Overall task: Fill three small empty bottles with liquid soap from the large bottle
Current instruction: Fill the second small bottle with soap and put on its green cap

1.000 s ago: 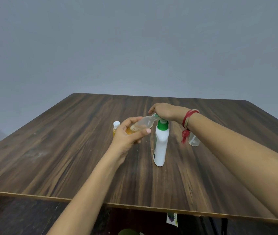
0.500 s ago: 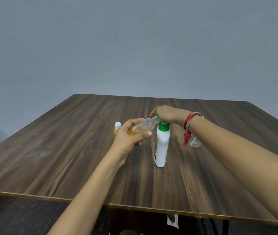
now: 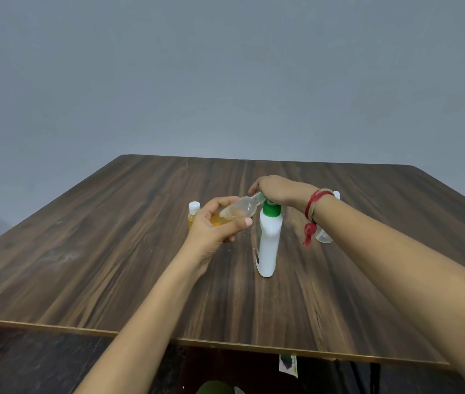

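1. My left hand (image 3: 214, 223): wrapped round the held bottle (image 3: 237, 213), which is tilted and part full of amber soap, neck pointing to 2 o'clock.
2. My right hand (image 3: 276, 190): fingers curled over that neck, just above the large bottle (image 3: 268, 245). Whether a cap sits under them, I cannot tell.
3. Capped amber bottle (image 3: 193, 216): at 10 o'clock of the large one.
4. Clear bottle (image 3: 323, 237): at 2 o'clock.

Hazards: if unsealed, the tilted neck would likely dribble soap. My right wrist could topple the tall large bottle onto the table (image 3: 112, 251).

Soft even light, faint shadows, wide-angle edge stretch.
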Action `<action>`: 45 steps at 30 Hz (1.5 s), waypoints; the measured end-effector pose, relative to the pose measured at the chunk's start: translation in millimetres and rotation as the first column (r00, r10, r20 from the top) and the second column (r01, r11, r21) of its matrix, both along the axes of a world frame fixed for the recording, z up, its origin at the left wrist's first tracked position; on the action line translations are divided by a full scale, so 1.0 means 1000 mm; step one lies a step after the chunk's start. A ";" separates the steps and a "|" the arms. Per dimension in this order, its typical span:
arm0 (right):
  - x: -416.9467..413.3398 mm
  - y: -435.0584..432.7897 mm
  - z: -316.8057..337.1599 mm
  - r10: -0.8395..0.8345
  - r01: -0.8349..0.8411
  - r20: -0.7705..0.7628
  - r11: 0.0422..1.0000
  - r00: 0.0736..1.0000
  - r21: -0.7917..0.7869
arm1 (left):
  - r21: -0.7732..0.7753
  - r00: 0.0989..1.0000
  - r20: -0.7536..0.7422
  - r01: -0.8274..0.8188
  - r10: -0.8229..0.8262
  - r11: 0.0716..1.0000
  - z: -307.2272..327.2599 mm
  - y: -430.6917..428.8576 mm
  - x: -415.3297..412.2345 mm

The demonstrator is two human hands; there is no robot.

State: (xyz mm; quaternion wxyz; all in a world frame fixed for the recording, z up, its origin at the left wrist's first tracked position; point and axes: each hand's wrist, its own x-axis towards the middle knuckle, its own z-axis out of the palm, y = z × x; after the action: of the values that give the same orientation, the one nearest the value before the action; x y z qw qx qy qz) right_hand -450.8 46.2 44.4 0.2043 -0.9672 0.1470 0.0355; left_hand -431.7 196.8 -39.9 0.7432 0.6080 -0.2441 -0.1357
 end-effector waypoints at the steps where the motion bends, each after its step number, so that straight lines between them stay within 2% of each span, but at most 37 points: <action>1: 0.001 -0.001 0.002 0.013 -0.013 0.000 1.000 1.000 0.001 | -0.004 1.000 -0.002 0.000 0.000 1.000 0.000 0.000 -0.001; 4: 0.001 -0.003 0.004 0.018 -0.018 0.021 0.999 1.000 0.041 | -0.016 1.000 -0.007 -0.001 0.001 1.000 0.002 -0.001 0.000; 7: 0.001 -0.003 -0.002 0.033 -0.033 0.010 0.999 0.999 -0.021 | -0.001 1.000 -0.002 0.005 -0.005 1.000 0.002 0.000 0.000; 17: 0.000 -0.003 -0.001 0.071 -0.072 -0.018 0.994 0.997 -0.082 | 0.004 1.000 0.001 0.008 -0.008 1.000 0.002 0.001 -0.001; 45: 0.006 -0.004 0.003 0.067 -0.074 -0.053 0.988 0.996 -0.137 | -0.015 1.000 -0.018 0.001 -0.001 1.000 0.001 0.000 -0.001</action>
State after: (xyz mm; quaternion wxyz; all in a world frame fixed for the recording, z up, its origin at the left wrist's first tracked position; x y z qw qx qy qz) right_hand -444.5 42.6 47.1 0.1317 -0.9825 0.1197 0.0556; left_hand -432.7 197.1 -39.0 0.7497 0.6011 -0.2388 -0.1398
